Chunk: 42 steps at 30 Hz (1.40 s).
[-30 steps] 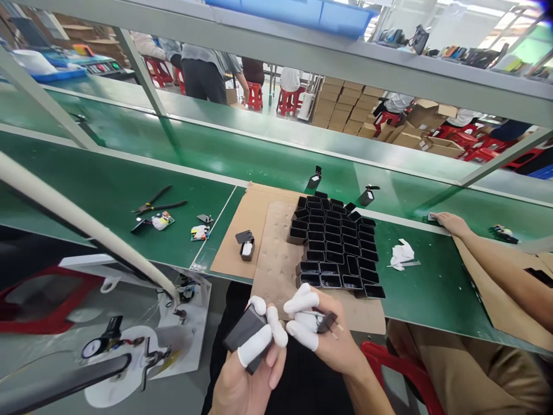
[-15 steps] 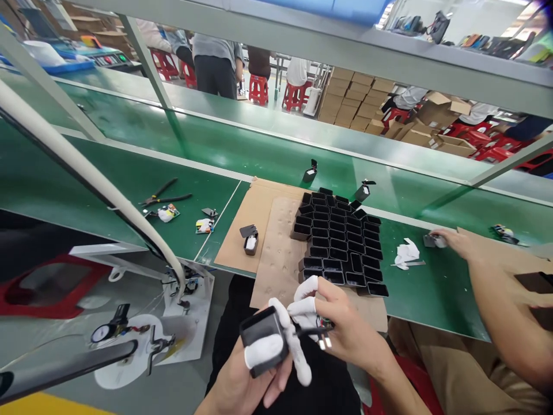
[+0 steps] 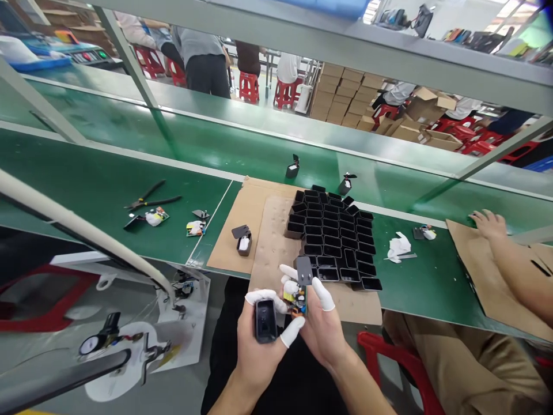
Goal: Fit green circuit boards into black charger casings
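Observation:
My left hand (image 3: 253, 357), with white finger cots, is closed around an open black plastic case (image 3: 265, 321); its hollow faces me. Just right of it, my right hand (image 3: 326, 334), also in finger cots, grips a small circuit board (image 3: 296, 298) bearing yellow, white and orange parts. A black plug cover with two metal pins (image 3: 304, 271) stands at the upper end of that board. My left fingertips come close to the board; whether they touch it I cannot tell. Beyond my hands, many empty black cases (image 3: 330, 227) stand in rows on brown cardboard (image 3: 270, 248).
Left on the green bench lie pliers (image 3: 149, 196) and boards (image 3: 196, 227). A partly filled case (image 3: 244, 243) stands on the cardboard. White scraps (image 3: 398, 246) and another board (image 3: 425, 232) lie right, near a co-worker's hand (image 3: 490, 223). A pale hose (image 3: 86, 222) crosses the left side.
The case in my left hand has turned so its opening faces me. My right hand has turned palm up, bringing the board and pinned cover into view. The co-worker's hand has moved off a board to cardboard.

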### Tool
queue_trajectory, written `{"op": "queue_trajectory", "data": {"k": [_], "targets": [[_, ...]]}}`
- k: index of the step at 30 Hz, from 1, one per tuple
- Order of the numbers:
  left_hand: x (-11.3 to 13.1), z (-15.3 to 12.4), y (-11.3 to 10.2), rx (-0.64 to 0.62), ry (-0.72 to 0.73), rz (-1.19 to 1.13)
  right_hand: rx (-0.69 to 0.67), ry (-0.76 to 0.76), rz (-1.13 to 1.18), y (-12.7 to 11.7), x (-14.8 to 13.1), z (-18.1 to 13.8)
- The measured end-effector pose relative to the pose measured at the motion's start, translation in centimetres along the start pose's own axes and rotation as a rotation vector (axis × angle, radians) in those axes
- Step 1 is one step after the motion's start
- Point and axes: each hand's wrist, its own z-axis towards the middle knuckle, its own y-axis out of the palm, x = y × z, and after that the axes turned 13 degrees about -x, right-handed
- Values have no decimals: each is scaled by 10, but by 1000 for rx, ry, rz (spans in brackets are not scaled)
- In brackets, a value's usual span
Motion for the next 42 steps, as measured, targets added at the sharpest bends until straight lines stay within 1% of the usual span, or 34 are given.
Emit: {"op": "queue_trajectory", "data": {"k": [3,5,7,10,13,15,16,18,20,23,25,27,28,30,32,35,37,39,42], "targets": [[-6,1,-6,-43,20,91,-48,43,93,10,-7,-2],[-8,1,-11,-66,46,96,-73,66,110,11,-9,-7],[-10,1,-14,-33,41,45,-46,79,89,10,-6,-14],[-17,0,-14,75,-36,-125,36,80,-25,8,4,-22],[-25,-3,-11,97,-103,-320,143,-11,-159,9,19,-26],[-25,-5,-10,68,-135,-400,207,-108,-176,8,28,-26],[-23,-6,-10,60,-153,-442,212,-152,-151,5,31,-27],[-15,-7,-11,50,-209,-571,167,-197,-67,-3,33,-26],[-6,-7,-12,10,-299,-720,50,-156,8,-13,31,-25],[4,-8,-12,-129,-440,-853,-108,-34,50,-24,26,-21],[7,-9,-11,-218,-468,-872,-153,-12,59,-26,25,-16],[8,-9,-10,-259,-394,-800,-147,-48,54,-27,26,-13],[10,-9,-10,-269,-337,-718,-129,-80,47,-28,27,-12],[13,-10,-12,-277,-223,-490,-83,-159,29,-32,26,-13],[18,-10,-16,-282,-143,-248,-43,-230,5,-39,21,-18],[26,-10,-27,-308,-10,13,-20,-296,-37,-49,10,-27],[30,-9,-34,-368,96,74,-20,-325,-60,-52,2,-34],[32,-7,-41,-436,184,42,-12,-376,-102,-50,-5,-40],[32,-3,-47,-498,227,-8,36,-457,-192,-44,-11,-46]]}}
